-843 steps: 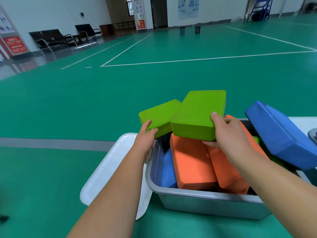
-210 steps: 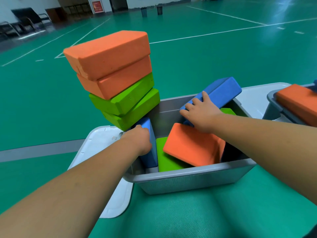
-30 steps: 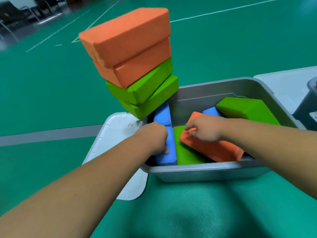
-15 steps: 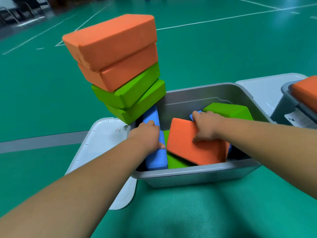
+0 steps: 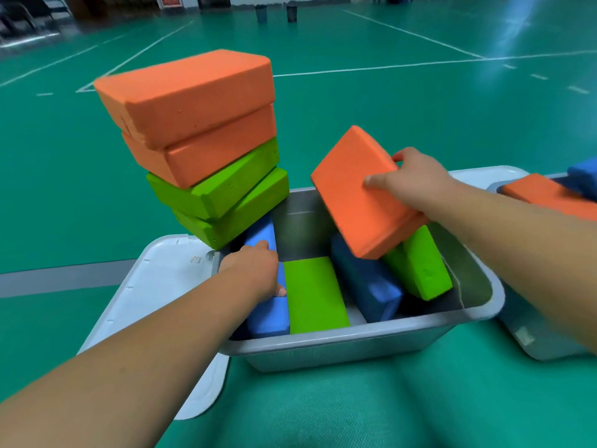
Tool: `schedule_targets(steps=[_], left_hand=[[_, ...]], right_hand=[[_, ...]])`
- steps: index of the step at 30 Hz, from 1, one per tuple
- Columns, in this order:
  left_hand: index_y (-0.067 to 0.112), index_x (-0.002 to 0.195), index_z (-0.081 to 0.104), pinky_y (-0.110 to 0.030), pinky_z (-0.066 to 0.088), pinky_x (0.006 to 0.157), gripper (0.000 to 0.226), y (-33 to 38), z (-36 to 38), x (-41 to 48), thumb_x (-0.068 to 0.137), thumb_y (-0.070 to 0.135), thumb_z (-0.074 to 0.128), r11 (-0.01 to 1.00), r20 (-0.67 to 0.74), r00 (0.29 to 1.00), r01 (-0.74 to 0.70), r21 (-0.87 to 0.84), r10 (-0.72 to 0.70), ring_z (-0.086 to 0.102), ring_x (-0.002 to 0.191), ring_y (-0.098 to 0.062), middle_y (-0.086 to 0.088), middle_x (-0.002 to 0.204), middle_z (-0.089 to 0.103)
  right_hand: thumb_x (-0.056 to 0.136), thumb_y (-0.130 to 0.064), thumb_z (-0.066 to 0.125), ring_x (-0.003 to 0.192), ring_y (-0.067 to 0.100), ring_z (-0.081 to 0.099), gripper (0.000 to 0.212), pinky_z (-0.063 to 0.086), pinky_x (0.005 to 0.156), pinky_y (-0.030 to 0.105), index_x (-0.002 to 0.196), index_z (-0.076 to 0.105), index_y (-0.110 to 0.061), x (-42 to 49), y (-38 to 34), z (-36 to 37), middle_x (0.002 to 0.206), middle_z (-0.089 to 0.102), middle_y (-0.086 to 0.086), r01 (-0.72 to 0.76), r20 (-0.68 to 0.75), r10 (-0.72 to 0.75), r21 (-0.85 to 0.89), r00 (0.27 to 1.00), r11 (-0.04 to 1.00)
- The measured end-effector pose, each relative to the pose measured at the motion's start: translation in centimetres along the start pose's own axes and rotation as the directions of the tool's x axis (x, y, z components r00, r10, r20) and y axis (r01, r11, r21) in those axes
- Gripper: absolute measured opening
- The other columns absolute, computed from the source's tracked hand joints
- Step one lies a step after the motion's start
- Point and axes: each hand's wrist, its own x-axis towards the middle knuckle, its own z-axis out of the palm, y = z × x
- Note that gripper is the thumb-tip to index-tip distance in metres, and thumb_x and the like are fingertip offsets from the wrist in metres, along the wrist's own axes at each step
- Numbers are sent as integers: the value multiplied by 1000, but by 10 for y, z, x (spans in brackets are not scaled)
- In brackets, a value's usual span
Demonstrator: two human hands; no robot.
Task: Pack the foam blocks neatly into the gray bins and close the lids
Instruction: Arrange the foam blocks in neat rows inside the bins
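An open gray bin (image 5: 349, 349) stands in front of me. Inside it lie a flat green block (image 5: 315, 295), a tilted blue block (image 5: 365, 281), a leaning green block (image 5: 418, 266) and a blue block (image 5: 269, 313) standing on edge at the left wall. My left hand (image 5: 253, 271) grips that blue block from above. My right hand (image 5: 410, 182) holds an orange block (image 5: 355, 192) tilted in the air above the bin. A leaning stack of two orange blocks (image 5: 193, 114) on two green blocks (image 5: 226, 202) rests at the bin's far left corner.
A white lid (image 5: 155, 279) lies flat left of the bin. Another lid (image 5: 484, 174) lies behind it on the right. A second gray bin (image 5: 536, 341) at the right edge holds orange and blue blocks (image 5: 546, 194). Green floor surrounds everything.
My right hand has lifted the orange block up out of the bin, uncovering the blue and green blocks beneath. My left hand stays on the blue block at the left wall.
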Motion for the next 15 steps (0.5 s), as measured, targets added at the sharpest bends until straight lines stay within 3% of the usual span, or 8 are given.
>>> schedule_targets(steps=[4, 8, 11, 13, 15], left_hand=[[16, 142, 50, -52, 49, 102, 71, 6, -4, -1, 90, 59, 71, 1000, 52, 998, 20, -5, -20, 48, 133, -32, -5, 138, 46], [16, 136, 52, -50, 49, 102, 54, 14, -7, -4, 93, 43, 69, 999, 48, 998, 28, -33, -26, 49, 130, -33, -6, 134, 48], [17, 128, 55, -48, 51, 96, 37, 19, -8, -6, 93, 28, 61, 999, 27, 999, 20, -29, -19, 50, 126, -32, -6, 127, 49], [18, 120, 55, -46, 50, 90, 29, 20, -8, -9, 92, 25, 60, 1000, 24, 1000, 7, -24, -6, 51, 121, -31, -5, 122, 49], [21, 107, 50, -45, 49, 85, 19, 18, -7, -10, 91, 26, 60, 1000, 18, 1000, -6, -25, 7, 52, 117, -30, -4, 119, 49]], right_hand=[[90, -52, 68, 124, 38, 58, 73, 47, 93, 39, 144, 47, -7, 11, 28, -32, 139, 58, 16, -161, -166, 196, 201, 967, 966], [93, -41, 64, 91, 38, 69, 49, 63, 71, 49, 122, 53, -4, 6, 50, -19, 116, 63, 18, -349, 68, 343, 240, 937, 906], [92, -45, 59, 80, 37, 73, 55, 65, 70, 50, 125, 52, -1, 3, 52, -9, 107, 66, 20, -378, 129, 361, 150, 924, 913], [98, -48, 50, 91, 40, 72, 59, 63, 84, 51, 129, 50, 2, 1, 46, -6, 109, 64, 21, -378, 125, 371, 36, 920, 925], [104, -53, 37, 119, 42, 63, 67, 52, 102, 43, 140, 50, 2, 3, 42, -3, 122, 59, 19, -364, 77, 375, -130, 924, 922]])
